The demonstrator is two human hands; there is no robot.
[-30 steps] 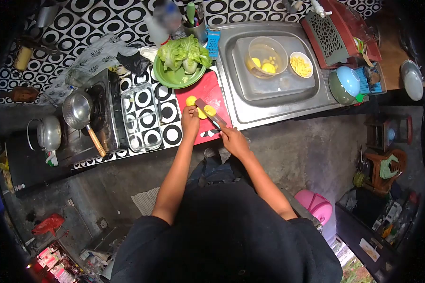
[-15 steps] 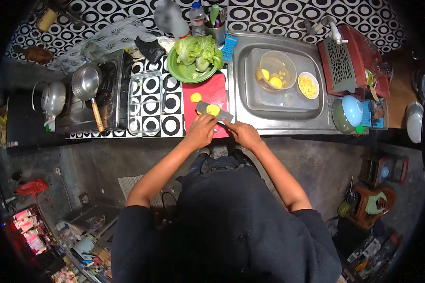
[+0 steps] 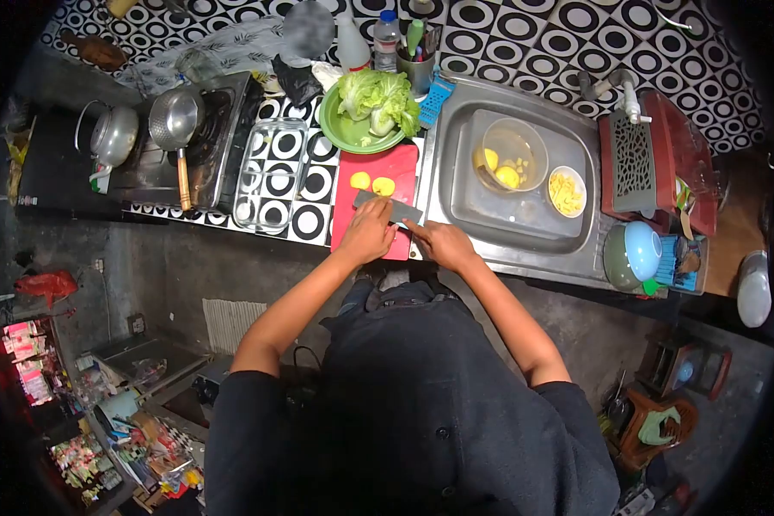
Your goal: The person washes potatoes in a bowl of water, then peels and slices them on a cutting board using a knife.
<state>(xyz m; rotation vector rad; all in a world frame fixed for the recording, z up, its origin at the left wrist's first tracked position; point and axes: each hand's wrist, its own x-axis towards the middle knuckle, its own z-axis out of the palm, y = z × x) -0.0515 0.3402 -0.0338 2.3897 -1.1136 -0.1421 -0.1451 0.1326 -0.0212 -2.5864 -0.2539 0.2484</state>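
A red cutting board [image 3: 349, 206] lies on the tiled counter in front of me. My right hand [image 3: 443, 243] is closed round the handle of a broad-bladed knife [image 3: 404, 212], whose grey blade points left across the board. My left hand [image 3: 370, 230] rests on the board beside the blade with bent fingers; whatever lies under them is hidden. Just beyond the blade are two yellow pieces, apparently peeled potato [image 3: 383, 187], close together on the board.
A green basin [image 3: 335, 133] of leafy greens stands behind the board. In the sink [image 3: 456, 215] are a clear bowl [image 3: 533, 155] with yellow pieces in water and a bowl of cut strips [image 3: 566, 193]. Left are a glass dish [image 3: 271, 172] and a stove [image 3: 219, 163] with a strainer ladle [image 3: 176, 120].
The camera view has turned and shifted slightly. A yellow piece that lay against the blade now sits beyond it, beside the other one. My left hand has moved farther over the blade.
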